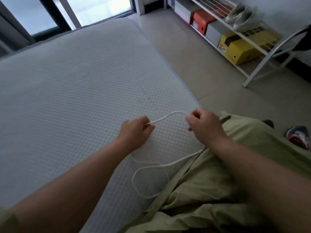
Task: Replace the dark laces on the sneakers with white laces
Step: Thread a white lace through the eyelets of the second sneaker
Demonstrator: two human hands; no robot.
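Both hands — left hand, right hand — pinch white lace.

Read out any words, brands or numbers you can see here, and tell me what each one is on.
No text can be read.
Orange shoebox: a white logo mark and an end label, too blurred to read.
Yellow shoebox: a small end label, too blurred to read.
Grey shoebox: no legible print.
Sneaker on the floor: no legible branding.
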